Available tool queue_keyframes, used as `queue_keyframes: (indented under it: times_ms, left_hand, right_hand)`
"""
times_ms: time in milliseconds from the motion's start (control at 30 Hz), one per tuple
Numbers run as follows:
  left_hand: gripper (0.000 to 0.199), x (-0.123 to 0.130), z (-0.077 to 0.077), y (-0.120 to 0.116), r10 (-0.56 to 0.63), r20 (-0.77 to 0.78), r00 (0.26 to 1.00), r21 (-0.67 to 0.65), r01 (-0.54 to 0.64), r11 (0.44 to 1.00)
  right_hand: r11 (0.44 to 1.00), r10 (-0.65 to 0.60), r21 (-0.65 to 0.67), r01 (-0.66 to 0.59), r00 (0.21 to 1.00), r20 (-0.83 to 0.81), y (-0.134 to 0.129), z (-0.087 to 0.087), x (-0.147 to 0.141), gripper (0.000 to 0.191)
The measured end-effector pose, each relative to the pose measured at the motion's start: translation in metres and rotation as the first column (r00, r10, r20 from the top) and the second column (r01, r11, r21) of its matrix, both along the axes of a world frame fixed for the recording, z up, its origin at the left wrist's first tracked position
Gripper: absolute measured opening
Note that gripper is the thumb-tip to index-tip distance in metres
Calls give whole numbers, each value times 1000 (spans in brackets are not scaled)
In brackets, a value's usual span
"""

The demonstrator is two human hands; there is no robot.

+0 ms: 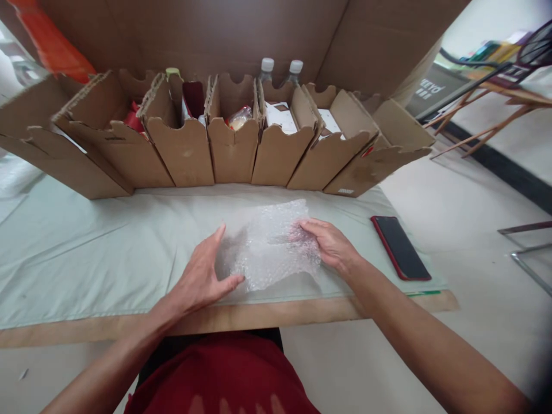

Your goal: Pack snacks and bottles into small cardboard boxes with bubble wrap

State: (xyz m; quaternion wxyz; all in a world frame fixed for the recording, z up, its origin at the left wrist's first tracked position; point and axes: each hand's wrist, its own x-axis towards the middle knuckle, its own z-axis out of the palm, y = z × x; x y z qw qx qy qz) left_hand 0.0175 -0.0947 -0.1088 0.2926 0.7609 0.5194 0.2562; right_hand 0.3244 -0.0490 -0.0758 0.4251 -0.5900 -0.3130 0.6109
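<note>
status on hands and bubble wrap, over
Right hand pinching clear plastic bubble wrap. Left hand open beside it, contact unclear. Red-cased black rectangular phone apart, at right.

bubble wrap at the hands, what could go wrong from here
The bubble wrap could slip or crumple: the right hand grips its right side, but the left hand is open at the other.
The phone lies near the right edge of the table, beside the right forearm, so a sideways sweep might knock it off.
</note>
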Motion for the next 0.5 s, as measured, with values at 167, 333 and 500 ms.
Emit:
queue_keyframes:
  times_ms: [167,333,500]
  left_hand:
    - [64,-2,20,30,193,74,978,-164,-179,970]
    - [55,-35,28,48,258,53,965,-126,-250,960]
    - [73,-77,20,60,383,-108,917,16,-384,923]
  right_hand:
    - [993,67,95,-72,996,59,-2,-5,-12,31]
    - [954,76,262,-145,964,254,1,-4,-19,32]
    - [829,-212,552,-90,863,458,29,59,22,19]
